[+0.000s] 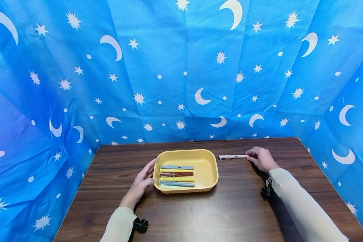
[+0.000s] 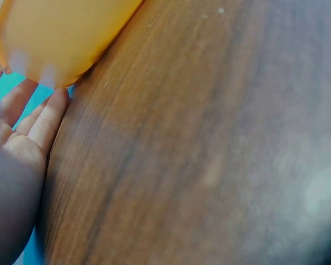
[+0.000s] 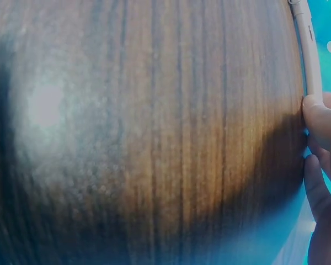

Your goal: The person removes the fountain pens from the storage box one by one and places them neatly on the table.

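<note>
A yellow tray (image 1: pixel 204 174) stands on the table with several pens in its left half: grey-blue ones, yellow ones and a dark red one (image 1: pixel 181 174), all lying side by side. My left hand (image 1: pixel 141 183) rests against the tray's left end, its fairly straight fingers touching the outer wall, as the left wrist view also shows. To the right of the tray, my right hand (image 1: pixel 262 159) pinches the right end of a pale pinkish-white pen (image 1: pixel 233 157) between thumb and fingers. That pen lies level, its clip end pointing at the tray. In the right wrist view the pen (image 3: pixel 310 52) is partly cut off.
The brown wooden table (image 1: pixel 199 215) extends in front of and around the tray. Behind and beside it hangs a blue cloth (image 1: pixel 169 84) with white moons and stars. Dark wrist devices sit below each sleeve (image 1: pixel 299 198).
</note>
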`<action>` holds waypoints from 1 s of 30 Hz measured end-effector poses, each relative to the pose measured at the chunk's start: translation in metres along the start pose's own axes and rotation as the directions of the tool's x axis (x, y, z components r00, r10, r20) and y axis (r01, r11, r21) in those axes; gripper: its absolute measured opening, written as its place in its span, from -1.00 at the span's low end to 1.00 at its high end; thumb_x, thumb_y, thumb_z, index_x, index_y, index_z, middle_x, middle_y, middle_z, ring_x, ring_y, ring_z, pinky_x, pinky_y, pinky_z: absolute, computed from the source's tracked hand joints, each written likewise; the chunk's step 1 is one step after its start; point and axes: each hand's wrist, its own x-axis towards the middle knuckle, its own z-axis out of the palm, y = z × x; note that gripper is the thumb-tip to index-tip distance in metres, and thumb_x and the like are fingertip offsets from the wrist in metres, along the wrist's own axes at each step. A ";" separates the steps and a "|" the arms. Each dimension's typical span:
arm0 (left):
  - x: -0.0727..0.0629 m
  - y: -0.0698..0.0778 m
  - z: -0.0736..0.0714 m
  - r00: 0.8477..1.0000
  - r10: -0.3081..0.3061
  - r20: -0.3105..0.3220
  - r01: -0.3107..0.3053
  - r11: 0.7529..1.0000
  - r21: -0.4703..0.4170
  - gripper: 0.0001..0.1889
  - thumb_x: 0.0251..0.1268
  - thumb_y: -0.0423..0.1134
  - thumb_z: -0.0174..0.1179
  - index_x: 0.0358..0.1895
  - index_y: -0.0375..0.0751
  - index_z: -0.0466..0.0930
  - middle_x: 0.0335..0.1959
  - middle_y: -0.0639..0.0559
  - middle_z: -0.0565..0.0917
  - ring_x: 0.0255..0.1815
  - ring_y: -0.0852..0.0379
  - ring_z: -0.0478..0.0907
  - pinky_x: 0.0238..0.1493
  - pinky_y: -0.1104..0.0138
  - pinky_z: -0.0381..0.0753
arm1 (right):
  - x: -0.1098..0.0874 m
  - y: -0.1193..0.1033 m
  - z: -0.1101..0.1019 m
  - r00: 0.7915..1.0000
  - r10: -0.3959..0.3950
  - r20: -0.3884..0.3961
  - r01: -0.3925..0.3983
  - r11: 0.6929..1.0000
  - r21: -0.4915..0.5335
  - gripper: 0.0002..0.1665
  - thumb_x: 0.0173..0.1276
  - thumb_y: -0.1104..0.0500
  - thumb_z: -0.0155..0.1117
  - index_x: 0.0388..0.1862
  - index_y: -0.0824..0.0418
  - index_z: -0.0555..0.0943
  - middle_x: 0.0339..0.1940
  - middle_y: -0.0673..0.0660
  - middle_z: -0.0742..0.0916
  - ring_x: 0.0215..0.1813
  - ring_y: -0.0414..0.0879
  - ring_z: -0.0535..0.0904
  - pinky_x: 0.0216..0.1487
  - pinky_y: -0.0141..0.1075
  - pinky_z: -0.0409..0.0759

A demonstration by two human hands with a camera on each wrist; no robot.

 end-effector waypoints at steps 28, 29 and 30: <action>0.000 0.003 0.002 1.000 -0.017 -0.008 0.017 1.000 -0.006 -0.10 0.22 -0.52 0.03 0.69 0.06 0.15 0.69 -0.13 0.18 0.68 -0.16 0.12 0.38 0.58 0.29 | -0.012 0.000 -0.015 0.990 0.117 0.074 -0.123 0.990 0.075 -0.61 0.42 0.27 0.42 0.18 0.38 0.72 0.08 0.36 0.78 0.10 0.27 0.70 0.20 0.24 0.62; 0.000 0.003 0.002 1.000 -0.016 -0.007 0.016 1.000 -0.005 -0.10 0.22 -0.51 0.03 0.69 0.06 0.15 0.69 -0.13 0.18 0.68 -0.17 0.12 0.38 0.58 0.29 | -0.013 -0.001 -0.017 0.988 0.132 0.075 -0.138 0.987 0.081 -0.61 0.43 0.26 0.41 0.19 0.37 0.71 0.11 0.37 0.77 0.14 0.29 0.69 0.22 0.26 0.60; -0.001 0.004 0.002 1.000 -0.017 -0.006 0.016 1.000 -0.006 -0.10 0.23 -0.51 0.04 0.69 0.06 0.15 0.70 -0.13 0.17 0.68 -0.17 0.12 0.38 0.58 0.29 | -0.013 -0.002 -0.018 0.986 0.148 0.074 -0.155 0.984 0.089 -0.61 0.45 0.24 0.40 0.20 0.35 0.71 0.14 0.37 0.76 0.18 0.31 0.67 0.25 0.27 0.58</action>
